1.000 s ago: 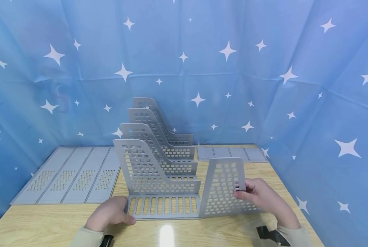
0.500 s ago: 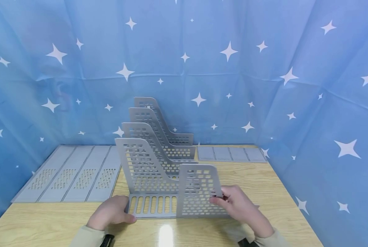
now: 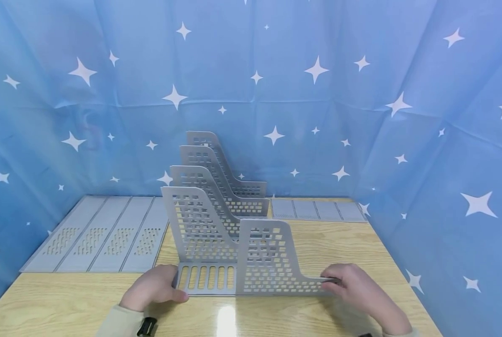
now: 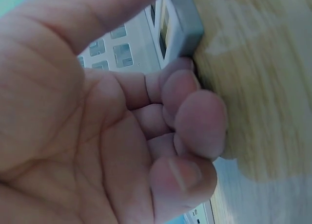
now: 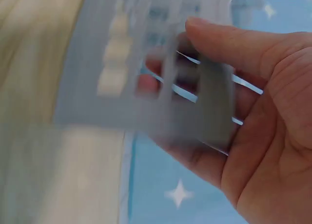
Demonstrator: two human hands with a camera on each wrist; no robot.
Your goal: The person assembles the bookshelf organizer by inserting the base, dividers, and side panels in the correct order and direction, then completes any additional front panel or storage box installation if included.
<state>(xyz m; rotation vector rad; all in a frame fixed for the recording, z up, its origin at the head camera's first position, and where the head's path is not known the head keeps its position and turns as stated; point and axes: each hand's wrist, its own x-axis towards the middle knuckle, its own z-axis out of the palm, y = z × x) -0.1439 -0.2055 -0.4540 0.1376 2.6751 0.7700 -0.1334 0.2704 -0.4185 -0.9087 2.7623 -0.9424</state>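
right hand [image 3: 359, 288]: shifting, since half a second ago, from the loose side panel's sloped edge to its low end, now pinching it between thumb and fingers.
loose side panel [image 3: 267, 267], grey, perforated: standing upright along the slotted base's near edge; whether engaging there, cannot tell.
left hand [image 3: 155, 286]: gripping the slotted base [image 3: 206, 292] by its left end.
handling, by judgement: panel seeming light, stiff, smooth, possibly flexing; solid rims offering better holds than thin bars.
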